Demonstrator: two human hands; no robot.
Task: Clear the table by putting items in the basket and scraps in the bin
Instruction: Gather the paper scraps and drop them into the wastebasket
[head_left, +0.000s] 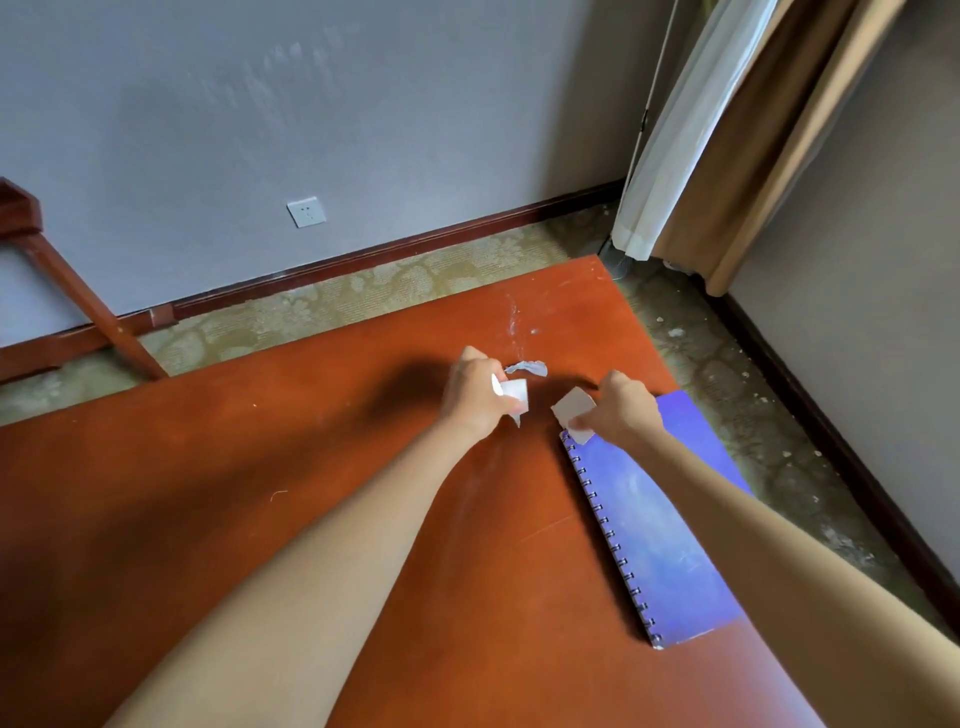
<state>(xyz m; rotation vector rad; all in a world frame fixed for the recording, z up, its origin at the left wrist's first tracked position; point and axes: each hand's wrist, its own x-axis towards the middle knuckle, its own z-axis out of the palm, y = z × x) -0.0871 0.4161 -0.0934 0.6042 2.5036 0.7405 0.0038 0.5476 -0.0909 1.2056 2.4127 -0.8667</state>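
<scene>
Two bare forearms reach away across a reddish-brown table (208, 493), past a blue spiral-bound notebook (665, 530) lying flat along the table's right edge. The left hand (472, 395) is curled round a white paper scrap (514, 392), and just to its right the right hand (623, 410) pinches a grey card scrap (571, 408) over the notebook's far corner. A torn pale scrap (527, 368) lies on the table just beyond the left hand.

Both our arms reach toward 12 o'clock. Our left hand (475, 392) pinches a white scrap (515, 389); our right hand (626, 410), at its 3 o'clock, pinches a grey scrap (571, 406).
</scene>
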